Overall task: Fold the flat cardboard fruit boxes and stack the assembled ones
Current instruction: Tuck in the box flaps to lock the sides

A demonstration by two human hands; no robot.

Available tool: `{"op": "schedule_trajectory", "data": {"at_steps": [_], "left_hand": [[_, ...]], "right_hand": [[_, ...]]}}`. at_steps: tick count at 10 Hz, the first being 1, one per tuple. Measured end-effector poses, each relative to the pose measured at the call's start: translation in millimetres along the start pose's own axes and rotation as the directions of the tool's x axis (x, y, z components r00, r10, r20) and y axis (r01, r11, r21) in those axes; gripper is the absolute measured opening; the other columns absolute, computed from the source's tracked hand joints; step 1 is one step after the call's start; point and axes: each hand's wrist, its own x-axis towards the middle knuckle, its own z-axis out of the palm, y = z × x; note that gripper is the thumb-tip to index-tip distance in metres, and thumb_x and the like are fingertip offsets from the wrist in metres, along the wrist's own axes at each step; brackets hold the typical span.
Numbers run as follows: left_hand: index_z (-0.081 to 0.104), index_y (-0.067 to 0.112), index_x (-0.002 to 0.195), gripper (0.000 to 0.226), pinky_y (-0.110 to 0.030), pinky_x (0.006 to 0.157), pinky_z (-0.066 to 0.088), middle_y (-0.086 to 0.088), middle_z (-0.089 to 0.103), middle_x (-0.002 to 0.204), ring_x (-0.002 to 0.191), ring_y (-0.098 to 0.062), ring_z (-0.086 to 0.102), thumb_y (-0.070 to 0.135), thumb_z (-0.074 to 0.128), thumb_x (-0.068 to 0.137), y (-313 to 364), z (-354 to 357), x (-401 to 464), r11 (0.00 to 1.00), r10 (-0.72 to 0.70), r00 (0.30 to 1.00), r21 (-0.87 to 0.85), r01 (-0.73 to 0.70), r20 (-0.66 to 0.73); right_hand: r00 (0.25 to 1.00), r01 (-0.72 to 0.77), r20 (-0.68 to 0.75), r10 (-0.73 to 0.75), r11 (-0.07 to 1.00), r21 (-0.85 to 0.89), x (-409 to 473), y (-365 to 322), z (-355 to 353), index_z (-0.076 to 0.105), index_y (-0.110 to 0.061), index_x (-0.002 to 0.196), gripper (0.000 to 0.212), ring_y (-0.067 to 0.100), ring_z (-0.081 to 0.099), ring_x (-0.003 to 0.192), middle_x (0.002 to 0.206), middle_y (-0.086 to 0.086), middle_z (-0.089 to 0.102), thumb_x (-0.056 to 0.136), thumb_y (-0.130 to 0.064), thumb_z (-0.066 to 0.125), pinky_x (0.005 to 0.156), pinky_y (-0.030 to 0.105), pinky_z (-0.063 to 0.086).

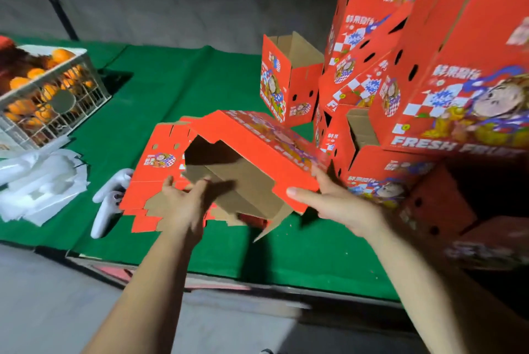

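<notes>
— Cardboard fruit box (252,159), half opened, held over flat blanks (160,165) near front edge of green tabletop (200,79).
— Grip?
— Right hand (332,205) pinching red side panel, thumb on top. Left hand (183,196) blurred, fingers spread, touching inner flap.
— Handling?
— Probably light, stiff along creases, flaps floppy; best held at folded edges. Assembled stack (415,73) at right.

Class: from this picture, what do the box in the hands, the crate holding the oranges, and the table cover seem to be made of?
Box: cardboard, likely corrugated; printed red outside, raw brown inside with folded flaps.
Crate: probably moulded plastic; whitish, open grid walls.
Table cover: looks like green cloth or felt; matt, with creases and an overlapping edge.
</notes>
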Motion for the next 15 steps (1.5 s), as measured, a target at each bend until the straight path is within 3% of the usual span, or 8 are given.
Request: {"op": "schedule_trajectory", "data": {"at_steps": [2, 4, 5, 6, 7, 9, 12, 15], "left_hand": [[0.059, 0.013, 0.136, 0.057, -0.051, 0.099, 0.056, -0.017, 0.069, 0.13, 0.116, -0.034, 0.069, 0.018, 0.079, 0.083, -28.6, 48.8, -67.1, 0.995, -0.101, 0.908, 0.025, 0.1, 0.405], [0.067, 0.018, 0.133, 0.053, -0.05, 0.104, 0.051, -0.016, 0.07, 0.13, 0.121, -0.034, 0.067, 0.055, 0.061, 0.096, -20.4, 46.6, -76.8, 0.9, -0.159, 0.908, -0.32, 0.295, 0.387], [0.067, 0.013, 0.121, 0.023, -0.062, 0.103, 0.051, -0.02, 0.073, 0.12, 0.112, -0.039, 0.069, 0.005, 0.058, 0.102, -21.1, 52.6, -74.4, 0.996, -0.057, 0.978, -0.057, 0.07, 0.203], [0.065, 0.018, 0.123, 0.037, -0.042, 0.1, 0.056, 0.0, 0.077, 0.112, 0.106, -0.023, 0.067, -0.009, 0.053, 0.1, -4.9, 36.8, -66.2, 0.962, 0.168, 0.929, 0.151, -0.228, 0.329], [0.064, 0.025, 0.13, 0.042, -0.027, 0.098, 0.053, 0.016, 0.074, 0.117, 0.109, -0.002, 0.064, -0.003, 0.054, 0.1, 26.7, 14.8, -53.0, 0.742, 0.269, 0.751, 0.368, -0.561, 0.603], [0.056, 0.073, 0.117, 0.046, -0.04, 0.081, 0.062, 0.024, 0.076, 0.101, 0.097, 0.001, 0.072, 0.034, 0.051, 0.093, 85.3, 9.8, -54.7, 0.371, 0.298, 0.751, 0.653, -0.66, 0.589], [0.07, 0.048, 0.122, 0.035, -0.035, 0.061, 0.052, 0.004, 0.078, 0.091, 0.078, -0.026, 0.071, 0.047, 0.046, 0.097, 133.1, -8.0, -73.9, -0.148, 0.465, 0.448, 0.566, -0.811, 0.763], [0.073, 0.048, 0.121, 0.035, -0.039, 0.068, 0.055, 0.006, 0.063, 0.091, 0.087, -0.019, 0.065, 0.042, 0.052, 0.094, 111.2, 21.8, -108.6, 0.105, 0.412, 0.56, 0.573, -0.813, 0.719]], "right_hand": [[0.993, 0.087, 0.082, -0.082, 0.994, -0.071, -12.0, 21.6, 47.3, 0.051, -0.054, 0.135, 0.066, -0.007, 0.06, 0.116, 0.122, -0.033, 0.065, 0.073, -0.074, 0.062, 0.111, 0.032, 0.045], [0.997, 0.075, 0.024, -0.074, 0.997, -0.033, -10.7, 49.0, 73.6, 0.0, -0.09, 0.126, 0.088, 0.003, 0.059, 0.119, 0.13, -0.034, 0.058, 0.071, -0.061, 0.062, 0.104, 0.034, 0.048], [0.993, 0.063, 0.102, -0.056, 0.996, -0.07, -9.3, 57.6, 66.8, 0.01, -0.059, 0.155, 0.096, 0.017, 0.06, 0.127, 0.15, 0.005, 0.053, 0.076, -0.044, 0.062, 0.106, 0.037, 0.051], [0.987, 0.098, 0.129, -0.094, 0.995, -0.026, 3.8, 56.8, 42.3, 0.033, -0.034, 0.158, 0.073, -0.003, 0.062, 0.104, 0.148, 0.0, 0.054, 0.092, -0.027, 0.064, 0.082, 0.015, 0.047], [0.988, 0.147, -0.051, -0.147, 0.989, -0.015, 19.4, 44.5, 13.1, 0.038, -0.03, 0.154, 0.064, 0.008, 0.06, 0.092, 0.139, 0.0, 0.059, 0.096, -0.022, 0.064, 0.073, 0.021, 0.044], [0.815, 0.384, -0.393, -0.425, 0.905, -0.183, 30.3, -8.4, -59.1, 0.011, -0.075, 0.144, 0.093, 0.026, 0.055, 0.127, 0.15, -0.001, 0.02, 0.082, -0.041, 0.072, 0.112, 0.047, 0.044], [0.731, 0.546, -0.064, -0.679, 0.64, -0.541, -0.3, -36.7, -104.8, 0.053, -0.058, 0.133, 0.069, 0.017, 0.035, 0.125, 0.139, -0.01, 0.017, 0.075, -0.042, 0.086, 0.117, 0.043, 0.035], [0.645, 0.595, -0.168, -0.745, 0.628, -0.501, -47.5, 14.2, -102.9, 0.078, -0.026, 0.094, 0.008, 0.013, 0.057, 0.108, 0.11, -0.01, 0.053, 0.087, -0.029, 0.076, 0.097, 0.035, 0.044]]}}
